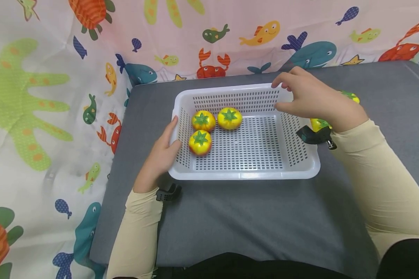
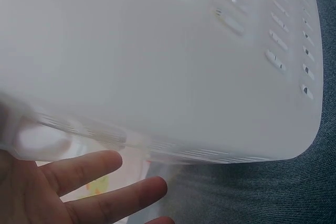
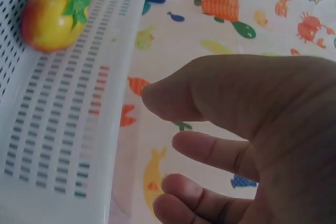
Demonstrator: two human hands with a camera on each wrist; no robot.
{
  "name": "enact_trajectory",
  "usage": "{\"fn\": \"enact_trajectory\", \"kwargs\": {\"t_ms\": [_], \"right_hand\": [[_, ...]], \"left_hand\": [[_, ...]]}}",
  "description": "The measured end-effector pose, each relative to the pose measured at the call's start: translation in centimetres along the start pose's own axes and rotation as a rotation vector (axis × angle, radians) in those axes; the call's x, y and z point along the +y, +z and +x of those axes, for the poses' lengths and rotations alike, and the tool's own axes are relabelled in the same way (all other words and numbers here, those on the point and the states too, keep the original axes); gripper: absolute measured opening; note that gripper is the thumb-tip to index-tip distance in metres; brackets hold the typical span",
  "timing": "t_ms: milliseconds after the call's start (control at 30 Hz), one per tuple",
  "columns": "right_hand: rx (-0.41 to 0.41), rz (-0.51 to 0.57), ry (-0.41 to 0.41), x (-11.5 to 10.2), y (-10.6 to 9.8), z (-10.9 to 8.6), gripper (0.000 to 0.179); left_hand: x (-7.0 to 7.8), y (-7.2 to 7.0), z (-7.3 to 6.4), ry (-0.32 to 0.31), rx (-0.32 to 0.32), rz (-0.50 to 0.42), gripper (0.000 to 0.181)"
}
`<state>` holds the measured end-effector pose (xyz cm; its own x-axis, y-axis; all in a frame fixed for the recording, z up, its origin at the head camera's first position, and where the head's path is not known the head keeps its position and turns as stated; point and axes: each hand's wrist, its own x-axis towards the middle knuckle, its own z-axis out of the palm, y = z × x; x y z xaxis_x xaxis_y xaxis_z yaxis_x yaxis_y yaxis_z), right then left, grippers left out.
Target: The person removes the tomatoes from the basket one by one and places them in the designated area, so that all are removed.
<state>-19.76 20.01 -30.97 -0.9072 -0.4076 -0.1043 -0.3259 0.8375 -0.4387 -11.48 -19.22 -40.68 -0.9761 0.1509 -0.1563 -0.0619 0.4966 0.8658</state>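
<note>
A white perforated plastic basket (image 1: 244,175) stands on the grey cloth. Three yellow-red toy tomatoes with green star-shaped tops sit in its left half: the front one (image 1: 200,143), the back left one (image 1: 203,121) and the one beside it (image 1: 229,118). My left hand (image 1: 162,155) rests at the basket's left rim; straight, spread fingers (image 2: 118,200) show beside the outer wall in the left wrist view. Above the right end, my right hand (image 1: 309,95) holds nothing, with thumb and fingers apart. In the right wrist view, a toy tomato (image 3: 55,17) shows inside the basket.
Partly hidden behind my right wrist are two yellow-green items, one nearer (image 1: 319,124) and one farther back (image 1: 350,96), outside the basket on the grey cloth (image 1: 258,217). A curtain with sea animals (image 1: 181,42) hangs along the back and left edges.
</note>
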Motion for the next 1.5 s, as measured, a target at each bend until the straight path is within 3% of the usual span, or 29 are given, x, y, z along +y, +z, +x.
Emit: {"fn": "enact_trajectory", "kwargs": {"t_ms": [400,667,1000,1500], "right_hand": [[-0.036,0.021,-0.072,-3.0,1.1,2.6,0.056],[-0.103,0.014,-0.092,-4.5,2.3,4.5,0.062],[-0.164,-0.001,-0.115,-5.9,3.3,6.5,0.061],[-0.230,0.011,-0.057,-6.0,5.8,8.2,0.062]], "left_hand": [[0.2,-0.1,-0.1,-0.020,0.002,-0.005,0.076],[0.1,0.1,-0.1,-0.026,-0.005,0.002,0.075],[0.1,-0.1,-0.2,-0.001,0.000,-0.005,0.074],[-0.1,-0.2,-0.1,0.008,-0.002,0.005,0.074]]}}
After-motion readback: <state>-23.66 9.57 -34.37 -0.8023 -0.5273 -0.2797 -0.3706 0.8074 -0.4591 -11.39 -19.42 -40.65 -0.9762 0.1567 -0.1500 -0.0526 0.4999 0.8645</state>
